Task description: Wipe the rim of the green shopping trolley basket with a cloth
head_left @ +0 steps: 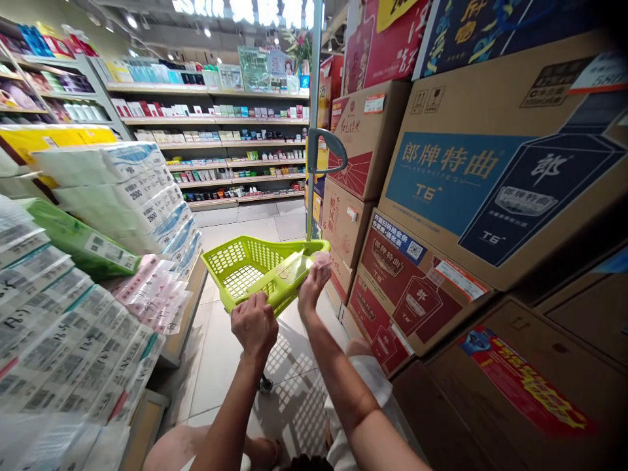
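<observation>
A lime-green plastic shopping basket [240,250] with lattice sides and floor is tilted in front of me, nothing lying in its visible floor. My left hand [254,323] is closed over its near rim at the left. At the right end of the same edge, my right hand [312,291] presses a crumpled pale pink cloth [322,259], perhaps a tissue, against the basket; its fingers are partly hidden behind the cloth. Between the hands, a shiny flat panel [296,268] runs along the near edge. A caster wheel [265,384] shows below the basket.
A pole with a grey loop handle [328,150] rises behind the basket. Stacked liquor cartons [441,170] crowd the right side. Wrapped tissue packs [110,190] are piled on the left. Shelves of small boxed goods [220,121] stand across the tiled floor [206,340].
</observation>
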The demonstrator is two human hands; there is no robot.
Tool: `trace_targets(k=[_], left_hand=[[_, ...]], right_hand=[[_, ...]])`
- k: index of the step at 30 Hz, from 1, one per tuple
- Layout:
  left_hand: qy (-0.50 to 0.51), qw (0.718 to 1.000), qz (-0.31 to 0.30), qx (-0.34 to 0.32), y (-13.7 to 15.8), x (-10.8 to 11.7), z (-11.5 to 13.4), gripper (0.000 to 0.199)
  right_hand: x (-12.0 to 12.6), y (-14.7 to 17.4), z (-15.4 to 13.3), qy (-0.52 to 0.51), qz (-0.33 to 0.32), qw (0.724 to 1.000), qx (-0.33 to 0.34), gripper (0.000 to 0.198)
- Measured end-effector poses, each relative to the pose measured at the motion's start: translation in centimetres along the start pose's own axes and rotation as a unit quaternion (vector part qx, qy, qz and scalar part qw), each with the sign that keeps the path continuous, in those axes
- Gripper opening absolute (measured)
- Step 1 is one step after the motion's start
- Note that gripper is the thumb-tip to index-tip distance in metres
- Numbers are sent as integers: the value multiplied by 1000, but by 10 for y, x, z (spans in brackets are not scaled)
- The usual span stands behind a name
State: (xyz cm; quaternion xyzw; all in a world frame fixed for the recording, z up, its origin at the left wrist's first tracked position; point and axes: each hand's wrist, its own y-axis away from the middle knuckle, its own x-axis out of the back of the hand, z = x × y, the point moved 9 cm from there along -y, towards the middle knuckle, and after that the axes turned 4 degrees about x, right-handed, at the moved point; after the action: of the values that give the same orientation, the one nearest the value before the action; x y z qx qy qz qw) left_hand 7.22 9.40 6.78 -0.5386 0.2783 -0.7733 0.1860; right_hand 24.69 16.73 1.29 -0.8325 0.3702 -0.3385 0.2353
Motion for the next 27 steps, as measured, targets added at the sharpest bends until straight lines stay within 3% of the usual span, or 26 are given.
trace_targets(k=[1, 3, 6, 10, 13, 15, 17, 20, 23, 27], left_hand=[[1, 1000, -3, -3, 1, -1, 0, 59], [13, 1000, -19, -19, 2, -2, -3, 61], [79, 996, -39, -30, 3, -2, -21, 60], [203, 975, 27, 91, 2, -3, -67, 63], [316, 932, 48, 169, 9, -19, -83, 63], [360, 916, 31, 177, 13, -30, -81, 62], [350, 924, 19, 149, 15, -34, -71, 60], [276, 958, 20, 77, 19, -31, -49, 51], [242, 970, 19, 23, 25, -32, -27, 42], [269, 963, 17, 4, 29, -36, -10, 33]], right_hand=[[6, 17, -2, 6, 38, 999, -24, 51], [13, 30, -10, 21, 48, 998, -18, 47], [15, -1, -5, 39, -32, 999, 12, 44], [17, -42, 14, 30, -98, 995, -10, 43], [19, -21, -11, 7, -91, 992, 82, 43], [17, -1, -33, -6, -105, 981, 164, 41], [15, 2, -42, -1, -137, 969, 206, 39], [13, -27, -31, 42, -180, 969, 167, 39], [15, -50, -26, 73, -210, 963, 150, 40], [13, -39, -57, 66, -260, 908, 322, 37]])
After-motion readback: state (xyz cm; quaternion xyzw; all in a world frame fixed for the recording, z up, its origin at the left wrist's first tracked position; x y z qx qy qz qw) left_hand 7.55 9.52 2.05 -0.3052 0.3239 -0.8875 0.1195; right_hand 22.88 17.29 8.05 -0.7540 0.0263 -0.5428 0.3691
